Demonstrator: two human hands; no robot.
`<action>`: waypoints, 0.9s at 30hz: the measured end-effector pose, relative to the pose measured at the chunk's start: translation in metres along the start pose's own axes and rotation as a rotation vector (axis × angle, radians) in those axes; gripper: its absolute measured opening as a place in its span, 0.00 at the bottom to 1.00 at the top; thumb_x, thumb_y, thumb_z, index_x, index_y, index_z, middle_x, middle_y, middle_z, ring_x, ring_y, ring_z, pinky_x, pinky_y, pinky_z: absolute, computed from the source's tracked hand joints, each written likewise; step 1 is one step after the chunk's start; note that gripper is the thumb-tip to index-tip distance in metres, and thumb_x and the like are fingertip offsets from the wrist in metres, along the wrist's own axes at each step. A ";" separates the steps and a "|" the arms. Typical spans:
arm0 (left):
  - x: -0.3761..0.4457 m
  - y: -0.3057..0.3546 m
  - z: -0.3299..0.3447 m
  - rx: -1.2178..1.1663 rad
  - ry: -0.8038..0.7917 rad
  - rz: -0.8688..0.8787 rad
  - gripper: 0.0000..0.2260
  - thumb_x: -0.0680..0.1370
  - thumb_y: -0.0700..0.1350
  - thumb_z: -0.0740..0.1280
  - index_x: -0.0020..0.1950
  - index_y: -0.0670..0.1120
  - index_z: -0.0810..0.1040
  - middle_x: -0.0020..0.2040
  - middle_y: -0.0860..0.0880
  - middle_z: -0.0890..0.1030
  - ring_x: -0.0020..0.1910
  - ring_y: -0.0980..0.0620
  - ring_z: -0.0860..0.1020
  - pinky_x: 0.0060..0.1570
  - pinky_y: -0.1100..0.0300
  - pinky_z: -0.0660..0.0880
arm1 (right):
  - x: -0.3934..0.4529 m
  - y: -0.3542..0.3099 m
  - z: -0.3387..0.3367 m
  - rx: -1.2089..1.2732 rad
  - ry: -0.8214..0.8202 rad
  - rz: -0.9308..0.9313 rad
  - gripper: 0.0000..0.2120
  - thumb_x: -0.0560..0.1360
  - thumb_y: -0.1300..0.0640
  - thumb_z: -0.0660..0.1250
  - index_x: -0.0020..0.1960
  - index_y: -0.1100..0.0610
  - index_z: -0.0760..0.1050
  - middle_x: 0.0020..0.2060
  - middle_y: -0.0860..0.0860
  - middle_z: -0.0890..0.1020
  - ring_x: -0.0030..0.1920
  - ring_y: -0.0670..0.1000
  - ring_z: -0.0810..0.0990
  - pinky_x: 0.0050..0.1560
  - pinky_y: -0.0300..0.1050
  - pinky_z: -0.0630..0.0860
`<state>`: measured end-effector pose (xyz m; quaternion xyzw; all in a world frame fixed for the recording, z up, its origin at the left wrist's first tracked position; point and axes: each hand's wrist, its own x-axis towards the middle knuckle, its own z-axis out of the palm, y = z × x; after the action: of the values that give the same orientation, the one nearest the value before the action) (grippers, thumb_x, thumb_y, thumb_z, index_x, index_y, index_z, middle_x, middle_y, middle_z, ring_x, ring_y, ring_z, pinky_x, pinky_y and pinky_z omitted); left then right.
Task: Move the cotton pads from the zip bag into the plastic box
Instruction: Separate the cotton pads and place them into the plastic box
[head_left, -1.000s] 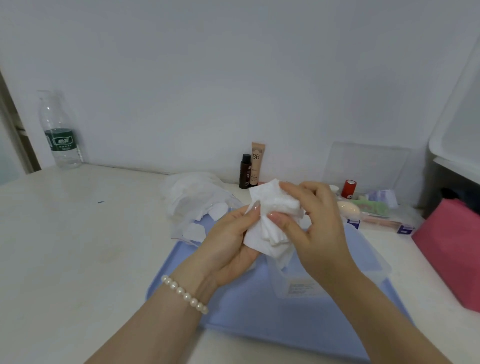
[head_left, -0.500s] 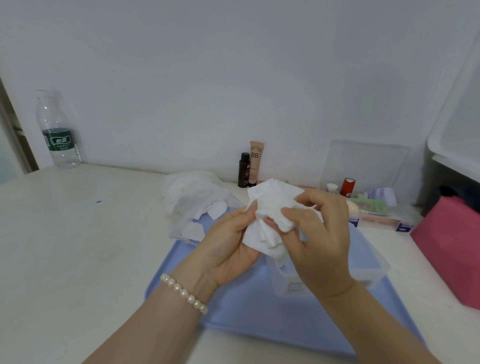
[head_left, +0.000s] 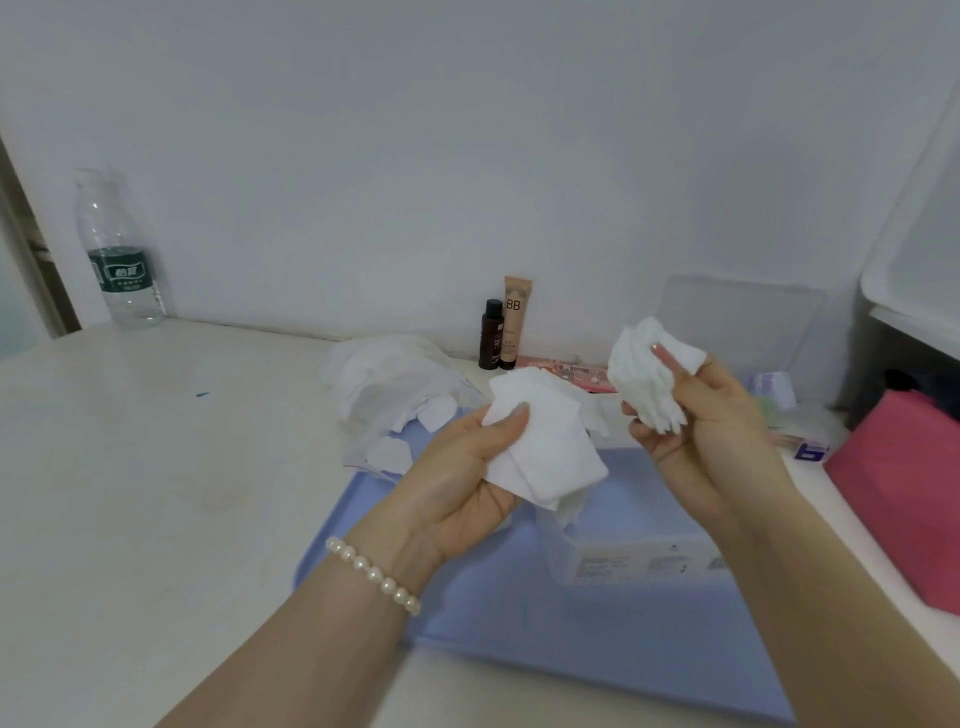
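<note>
Hands now pulling apart, pad bundle splitting: left hand (head_left: 462, 483) gripping flat cotton pads (head_left: 545, 447) at frame centre, right hand (head_left: 711, 421) pinching crumpled pads (head_left: 649, 379) higher right, above plastic box (head_left: 639, 561); zip bag (head_left: 389, 384) lying on table (head_left: 156, 467) behind.

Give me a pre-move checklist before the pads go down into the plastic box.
1. Left hand has a grip on its flat stack of cotton pads: ok.
2. Right hand has a grip on the second, ruffled bunch of pads: ok.
3. Plastic box sits on the blue tray below the hands: ok.
4. Box opening free and uncovered: cannot tell, the hands and pads hide most of it.
5. Pads all out of the zip bag: not ok, loose pads still lie at the bag.
</note>
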<state>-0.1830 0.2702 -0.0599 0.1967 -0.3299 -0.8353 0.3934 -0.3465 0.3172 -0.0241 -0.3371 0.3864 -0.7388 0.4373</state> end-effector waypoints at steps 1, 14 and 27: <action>0.000 0.000 0.000 0.020 -0.012 0.002 0.18 0.72 0.35 0.63 0.62 0.35 0.74 0.59 0.38 0.79 0.55 0.44 0.79 0.53 0.52 0.78 | 0.001 0.000 -0.003 -0.006 -0.051 0.063 0.20 0.68 0.57 0.68 0.58 0.60 0.73 0.38 0.51 0.82 0.30 0.46 0.80 0.24 0.35 0.72; 0.004 -0.009 0.009 -0.070 0.125 0.428 0.14 0.80 0.35 0.55 0.64 0.37 0.71 0.60 0.40 0.78 0.57 0.47 0.79 0.53 0.57 0.78 | -0.009 0.015 0.013 -0.028 -0.250 0.245 0.29 0.59 0.55 0.72 0.60 0.63 0.75 0.54 0.57 0.82 0.51 0.52 0.83 0.44 0.43 0.81; -0.004 -0.014 0.019 -0.031 0.065 0.499 0.12 0.81 0.36 0.55 0.59 0.41 0.74 0.51 0.46 0.83 0.50 0.50 0.82 0.44 0.61 0.80 | -0.015 0.031 0.018 -0.141 -0.099 0.071 0.24 0.60 0.56 0.72 0.54 0.64 0.76 0.49 0.56 0.84 0.50 0.55 0.83 0.48 0.47 0.81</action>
<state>-0.1987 0.2877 -0.0556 0.1298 -0.3424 -0.7107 0.6007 -0.3141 0.3160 -0.0448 -0.3893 0.4269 -0.6764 0.4568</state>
